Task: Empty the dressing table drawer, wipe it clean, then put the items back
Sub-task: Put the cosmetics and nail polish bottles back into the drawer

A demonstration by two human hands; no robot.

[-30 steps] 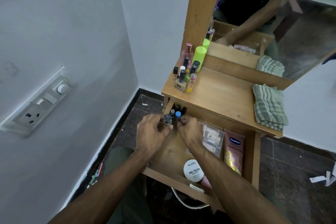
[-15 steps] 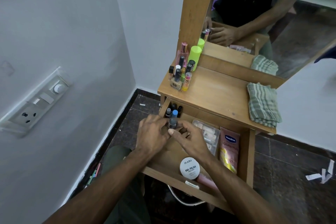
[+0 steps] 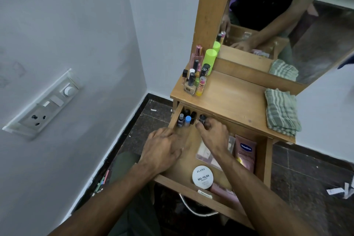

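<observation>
The wooden drawer [image 3: 195, 188] of the dressing table stands pulled out. In its back left corner several small nail polish bottles [image 3: 184, 119] stand upright. My right hand [image 3: 211, 134] grips a dark-capped bottle [image 3: 202, 118] just right of that cluster. My left hand [image 3: 162, 149] rests flat in the drawer's left part, fingers spread, holding nothing. Further front lie a round white nail polish remover tub [image 3: 202, 176], a clear packet [image 3: 206, 154] and a pink Vaseline tube [image 3: 245, 152].
On the table top [image 3: 229, 101] stand several cosmetic bottles [image 3: 197, 74] at the back left and a folded green striped cloth [image 3: 280, 111] at the right. A mirror [image 3: 287, 15] rises behind. A wall with a switch plate [image 3: 46, 103] is close on the left.
My right hand has carried the dark-capped bottle back toward the drawer's rear beside the cluster. My left hand let go of it and dropped flat onto the drawer floor.
</observation>
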